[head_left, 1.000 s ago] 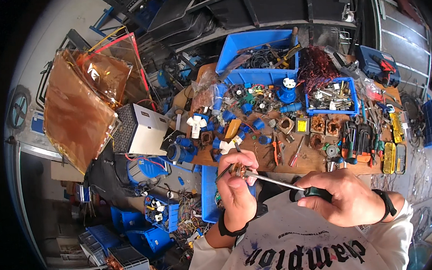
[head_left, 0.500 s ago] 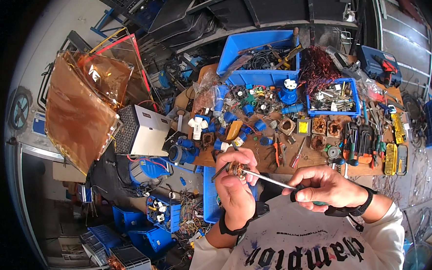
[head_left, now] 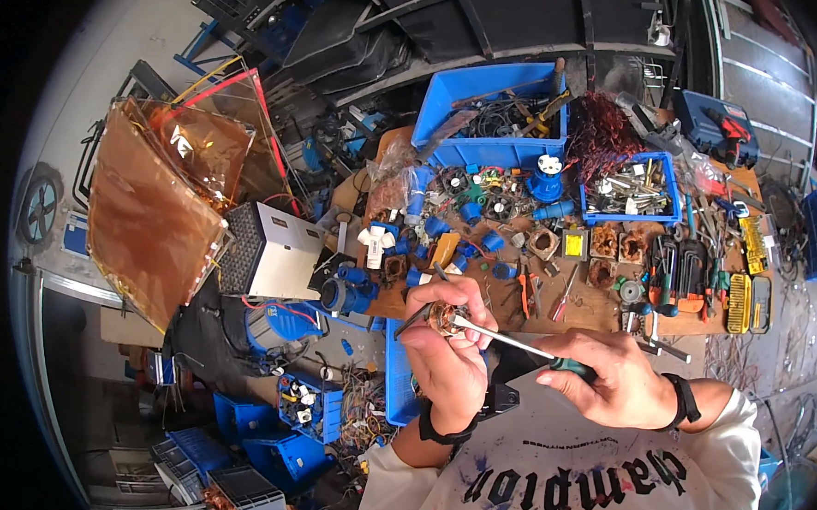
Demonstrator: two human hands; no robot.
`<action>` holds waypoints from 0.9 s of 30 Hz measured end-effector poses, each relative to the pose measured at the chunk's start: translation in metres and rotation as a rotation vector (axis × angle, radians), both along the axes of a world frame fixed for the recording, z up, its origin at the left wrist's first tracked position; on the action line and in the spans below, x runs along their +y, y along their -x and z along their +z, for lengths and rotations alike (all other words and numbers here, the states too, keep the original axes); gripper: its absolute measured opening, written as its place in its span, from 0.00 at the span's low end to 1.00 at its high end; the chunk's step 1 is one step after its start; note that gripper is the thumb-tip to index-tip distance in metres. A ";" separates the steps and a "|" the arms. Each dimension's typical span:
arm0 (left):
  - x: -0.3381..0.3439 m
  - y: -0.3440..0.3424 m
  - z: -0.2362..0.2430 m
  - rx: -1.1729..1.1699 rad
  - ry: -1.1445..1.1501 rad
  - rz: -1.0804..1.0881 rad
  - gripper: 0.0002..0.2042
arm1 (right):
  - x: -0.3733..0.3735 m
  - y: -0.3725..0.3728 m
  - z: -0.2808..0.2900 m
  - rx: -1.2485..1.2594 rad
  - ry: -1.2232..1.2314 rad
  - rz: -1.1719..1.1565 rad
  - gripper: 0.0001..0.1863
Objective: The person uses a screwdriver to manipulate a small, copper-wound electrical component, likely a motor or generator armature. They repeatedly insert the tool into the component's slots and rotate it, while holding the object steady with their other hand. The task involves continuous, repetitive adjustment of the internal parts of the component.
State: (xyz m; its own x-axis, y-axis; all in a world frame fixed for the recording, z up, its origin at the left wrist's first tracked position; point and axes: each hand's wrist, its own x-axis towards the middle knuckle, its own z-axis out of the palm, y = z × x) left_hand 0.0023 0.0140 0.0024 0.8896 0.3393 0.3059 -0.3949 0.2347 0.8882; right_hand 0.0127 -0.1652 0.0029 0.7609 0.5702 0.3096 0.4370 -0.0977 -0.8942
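Observation:
My left hand (head_left: 444,369) grips a small round copper-wound part (head_left: 443,318), with a dark shaft or bar sticking out between its fingers. My right hand (head_left: 614,383) is closed around the dark green handle of a screwdriver (head_left: 507,340), whose long steel shank reaches left to the copper winding. The blade's very tip is too small to make out clearly. Both hands are in front of a crowded wooden workbench (head_left: 573,307), above the light shirt on my body.
Blue bins (head_left: 440,142), a tray of metal parts (head_left: 630,212), pliers (head_left: 524,290), wrenches and yellow bit cases (head_left: 740,302) crowd the bench. Brown film-covered panels (head_left: 153,227) and a white metal box (head_left: 279,262) stand at left. More crates (head_left: 281,460) sit at lower left.
My right hand has shifted a little left and changed its angle on the handle, and the screwdriver has moved with it. My left hand has tilted slightly, still gripping the copper part.

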 end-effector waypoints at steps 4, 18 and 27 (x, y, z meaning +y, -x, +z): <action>0.000 0.000 0.000 0.019 -0.004 0.028 0.30 | 0.004 -0.001 -0.014 0.177 -0.188 0.114 0.13; 0.001 0.003 0.010 0.056 0.163 -0.061 0.32 | -0.001 -0.007 -0.019 0.144 -0.185 0.138 0.15; 0.007 0.006 0.020 0.132 0.470 -0.400 0.31 | -0.027 -0.001 0.019 0.219 0.166 -0.065 0.17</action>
State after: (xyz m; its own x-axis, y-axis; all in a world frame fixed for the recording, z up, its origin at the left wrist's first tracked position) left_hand -0.0039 0.0209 0.0220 0.9955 0.0438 0.0837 -0.0896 0.7187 0.6895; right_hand 0.0137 -0.1918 0.0221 0.8363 0.5468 0.0399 0.2228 -0.2724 -0.9361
